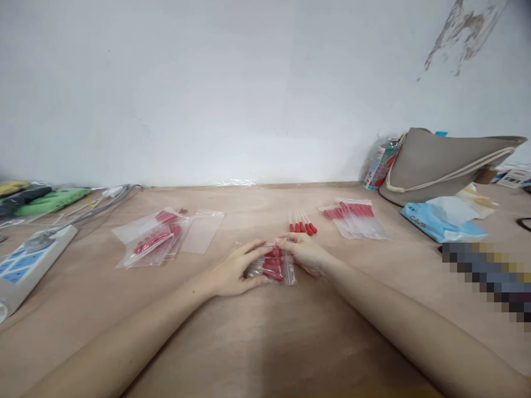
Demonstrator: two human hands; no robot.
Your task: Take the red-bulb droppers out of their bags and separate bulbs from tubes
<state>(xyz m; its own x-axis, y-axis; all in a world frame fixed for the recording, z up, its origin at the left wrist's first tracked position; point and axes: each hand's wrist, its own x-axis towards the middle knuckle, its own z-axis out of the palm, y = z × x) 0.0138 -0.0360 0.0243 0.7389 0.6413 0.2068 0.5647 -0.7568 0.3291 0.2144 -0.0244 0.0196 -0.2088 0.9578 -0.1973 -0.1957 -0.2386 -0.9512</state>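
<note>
On a brown tabletop (224,345), the left hand (235,271) grips a bag (289,272) of red-bulbed droppers (272,261), right hand (306,253) pinching its edge

Illumination: diffuse, moderately bright; wall (186,94) evenly lit. Soft shadow darkens the table (290,354) at lower centre. Small highlights mark the held bag (289,271). Wide-angle stretch at edges; pixelated block (492,282) at right.
</note>
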